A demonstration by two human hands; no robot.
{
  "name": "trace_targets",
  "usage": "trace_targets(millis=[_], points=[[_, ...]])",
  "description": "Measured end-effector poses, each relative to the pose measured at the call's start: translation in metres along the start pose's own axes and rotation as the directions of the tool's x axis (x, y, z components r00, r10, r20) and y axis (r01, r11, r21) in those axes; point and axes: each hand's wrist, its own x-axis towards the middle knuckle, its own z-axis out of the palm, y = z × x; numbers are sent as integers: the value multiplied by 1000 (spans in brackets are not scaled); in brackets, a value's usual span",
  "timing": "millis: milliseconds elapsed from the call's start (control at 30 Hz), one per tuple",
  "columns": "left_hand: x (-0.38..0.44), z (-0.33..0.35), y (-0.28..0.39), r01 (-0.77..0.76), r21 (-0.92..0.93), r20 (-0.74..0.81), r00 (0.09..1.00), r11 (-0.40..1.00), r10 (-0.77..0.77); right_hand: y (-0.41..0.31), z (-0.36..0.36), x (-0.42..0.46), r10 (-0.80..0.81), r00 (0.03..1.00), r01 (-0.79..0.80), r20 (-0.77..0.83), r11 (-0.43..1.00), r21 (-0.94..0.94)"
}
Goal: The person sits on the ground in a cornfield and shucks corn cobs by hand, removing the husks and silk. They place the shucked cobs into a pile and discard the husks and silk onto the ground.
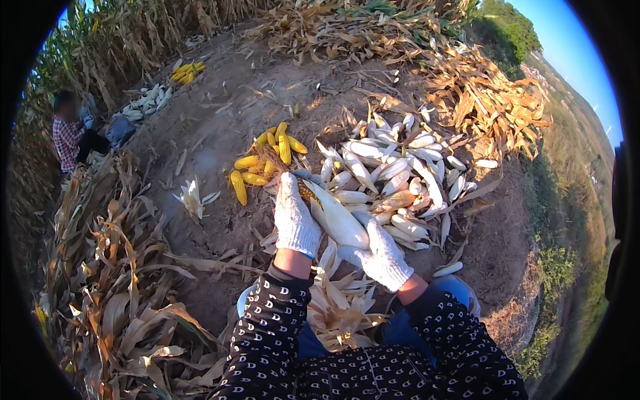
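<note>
Both my hands wear white knit gloves and hold one ear of corn [338, 215] between them. Pale husk still wraps most of the ear, while yellow kernels show at its far left end. My left hand [296, 215] grips that bared end, and part of its fingers is hidden behind the ear. Around the lower, husked end, my right hand [377, 250] is closed. Just beyond my left hand lies a small pile of husked yellow cobs [265, 157]. A larger heap of unhusked ears [395, 170] lies beyond my right hand.
Loose husks [345, 312] lie between my knees. Dry corn stalks [115, 290] are piled at the left, and more stalks [480, 95] lie at the far right. A person [72, 132] sits at the far left near other corn piles. One peeled husk [194, 200] rests on the soil.
</note>
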Motion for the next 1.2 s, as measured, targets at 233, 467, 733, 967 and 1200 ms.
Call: trace_targets(millis=[233, 467, 733, 967, 1200], points=[[2, 2, 0, 91, -75, -58, 994, 993, -96, 14, -2, 3, 217, 947, -320, 236, 671, 669], [8, -13, -12, 94, -109, 30, 995, 990, -91, 15, -1, 2, 246, 951, -301, 186, 607, 736], [-12, 4, 6, 179, 73, 73, 980, 981, -184, 3, -14, 5, 187, 972, -232, 140, 720, 654], [-10, 13, -6, 145, -33, -5, 989, 989, -145, 12, -13, 4, 75, 989, -133, 130, 838, 529], [2, -10, -18, 23, 228, -6, 1000, 973, -22, 9, -10, 2, 145, 988, -141, 45, 764, 630]])
